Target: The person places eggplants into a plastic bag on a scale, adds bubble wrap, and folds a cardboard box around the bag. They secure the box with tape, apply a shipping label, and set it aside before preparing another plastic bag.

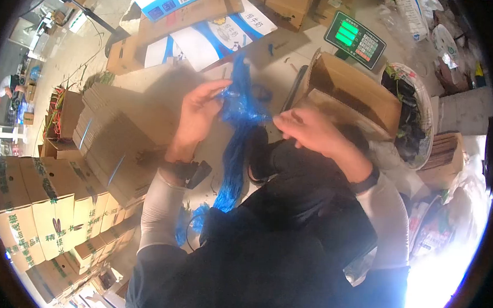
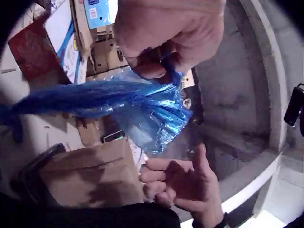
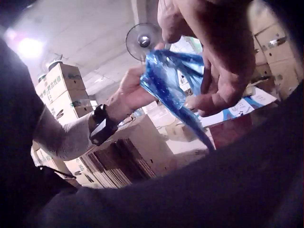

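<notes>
My left hand (image 1: 198,110) pinches a thin, shiny blue plastic bag (image 2: 156,111) between thumb and fingertips. The bag is gathered at the pinch and fans out into a crinkled, see-through end. My right hand (image 1: 316,132) is beside the bag's right end in the head view. In the left wrist view that same right hand (image 2: 183,183) shows its palm, fingers loosely extended and apart from the film. A long bundle of blue stranded plastic (image 1: 232,170) runs down below the bag, between the left forearm and the knees.
An open cardboard box (image 1: 353,98) stands at right, near a scale with a lit green display (image 1: 355,40) and a white basket of dark produce (image 1: 419,115). Flattened cartons (image 1: 112,131) and stacked printed boxes (image 1: 46,206) fill the left. Milk carton sheets (image 1: 218,34) lie ahead.
</notes>
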`<state>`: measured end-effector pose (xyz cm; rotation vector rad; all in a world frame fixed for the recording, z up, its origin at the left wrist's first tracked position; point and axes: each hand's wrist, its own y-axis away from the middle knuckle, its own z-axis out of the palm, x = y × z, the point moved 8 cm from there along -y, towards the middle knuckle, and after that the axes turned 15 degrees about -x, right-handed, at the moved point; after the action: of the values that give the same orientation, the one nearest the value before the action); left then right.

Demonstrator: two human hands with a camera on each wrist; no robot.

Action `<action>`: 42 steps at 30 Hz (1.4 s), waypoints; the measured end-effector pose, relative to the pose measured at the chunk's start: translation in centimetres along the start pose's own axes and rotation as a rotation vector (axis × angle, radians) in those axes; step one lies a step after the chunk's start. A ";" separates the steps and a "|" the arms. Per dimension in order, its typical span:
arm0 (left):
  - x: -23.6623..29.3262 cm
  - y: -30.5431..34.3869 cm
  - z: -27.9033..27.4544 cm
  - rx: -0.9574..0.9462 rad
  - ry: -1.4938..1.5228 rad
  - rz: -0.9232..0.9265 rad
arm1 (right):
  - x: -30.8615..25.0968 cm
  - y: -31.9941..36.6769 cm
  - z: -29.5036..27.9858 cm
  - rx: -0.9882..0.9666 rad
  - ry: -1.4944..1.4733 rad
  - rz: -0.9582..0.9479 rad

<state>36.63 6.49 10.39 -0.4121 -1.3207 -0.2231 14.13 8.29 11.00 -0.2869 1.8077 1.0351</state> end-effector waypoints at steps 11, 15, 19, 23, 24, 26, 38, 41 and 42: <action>0.4 0.3 7.0 -0.162 0.023 -0.204 | -3.3 -0.9 -5.2 0.226 -0.707 -0.512; -5.8 1.1 10.8 -0.602 0.156 -0.588 | -5.7 5.7 -11.8 0.756 0.329 -0.444; -6.2 -0.2 16.6 -0.687 -0.221 -0.393 | -2.5 8.7 -16.6 0.483 -1.158 -0.767; -11.4 -2.5 13.8 -0.464 -0.451 -0.513 | 1.2 19.3 -25.4 0.424 -0.717 -0.946; -9.8 -3.6 13.3 -0.428 -0.671 -0.359 | 1.3 21.8 -26.0 0.442 -0.723 -0.973; -9.2 -5.0 13.6 -0.395 -0.878 -0.200 | 1.9 24.6 -26.8 0.470 -0.730 -0.994; -14.2 -10.9 22.1 -0.427 -0.209 -0.269 | -15.4 17.8 -16.0 0.297 -0.519 -1.152; -8.1 -13.0 23.9 -0.216 -0.289 -0.030 | -17.4 16.8 -14.7 0.288 -0.449 -1.139; -7.0 -14.0 23.5 -0.125 -0.371 0.059 | -18.1 17.2 -15.0 0.300 -0.430 -1.149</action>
<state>8.61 3.01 10.39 -0.6191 -1.6605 -0.1853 2.88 2.94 37.30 -0.7326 1.0715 -0.0052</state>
